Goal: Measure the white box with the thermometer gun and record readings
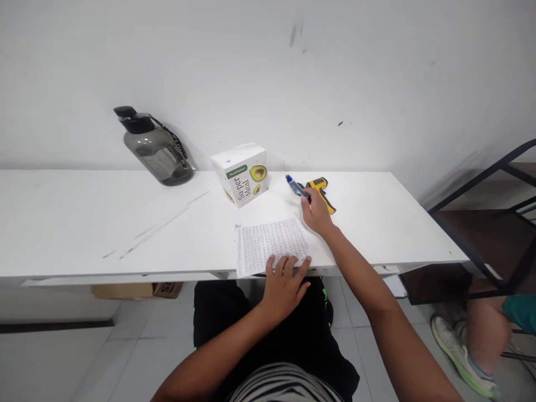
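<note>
My left hand (pixel 282 285) lies over the front edge of the table, its fingers spread on the lower edge of a sheet of paper (pixel 268 240) filled with rows of small writing. Beyond the sheet's right corner, my right hand (pixel 316 212) is closed around a small blue-tipped object with a clear body (pixel 295 185), whose kind I cannot make out. Just behind that hand lies a yellow and black infrared thermometer gun (pixel 320 184), partly covered by the fingers. To the left stands a white box with avocado pictures (pixel 240 176).
A grey see-through water bottle (pixel 157 151) with a black lid stands near the wall on the left of the white table (pixel 84 223). Dark metal shelving or a rack (pixel 481 234) is at the right, with another person's leg and shoe (pixel 464 357) below. A cardboard box (pixel 125 291) sits under the table.
</note>
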Demonstrator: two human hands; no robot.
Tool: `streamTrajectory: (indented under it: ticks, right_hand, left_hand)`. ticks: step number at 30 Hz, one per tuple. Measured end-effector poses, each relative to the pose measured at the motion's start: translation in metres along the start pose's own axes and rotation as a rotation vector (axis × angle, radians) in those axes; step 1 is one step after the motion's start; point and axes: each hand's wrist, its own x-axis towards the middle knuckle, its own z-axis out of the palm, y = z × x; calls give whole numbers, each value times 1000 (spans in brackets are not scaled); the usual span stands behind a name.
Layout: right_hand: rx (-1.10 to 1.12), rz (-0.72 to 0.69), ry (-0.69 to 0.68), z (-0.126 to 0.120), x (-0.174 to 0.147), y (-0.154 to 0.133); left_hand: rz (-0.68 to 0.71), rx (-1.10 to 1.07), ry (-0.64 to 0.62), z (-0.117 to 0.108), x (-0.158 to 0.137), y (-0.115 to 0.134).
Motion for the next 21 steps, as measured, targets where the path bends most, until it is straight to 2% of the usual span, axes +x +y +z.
streamTrajectory:
  ticks: [2, 3, 5, 7, 9, 11, 14, 21]
  right_hand:
    - [87, 64, 80, -9, -4, -3]
    - [117, 51, 88, -14, -8, -5]
    - [177, -30, 35, -24, -20, -12]
    - [275, -94, -91, -33, -38, -18]
    - [370, -29, -253, -41, -56, -20]
    - [423, 147, -376, -45, -71, -19]
    - [383, 320, -424, -44, -82, -17]
    - [277, 296, -431, -42, -81, -20]
  left_hand:
    - [1, -4, -1, -5, 3, -2]
    - [3, -7, 4, -6, 4, -2]
    - [9, -22, 22, -7, 4, -3]
    - [13, -42, 41, -6, 2, -4]
    - [16, -55, 55, -5, 0, -5]
    - [21, -49, 77, -4, -1, -7]
    - [29, -20, 136, -3, -1, -9]
    - [-4, -13, 218, 1, 2, -7]
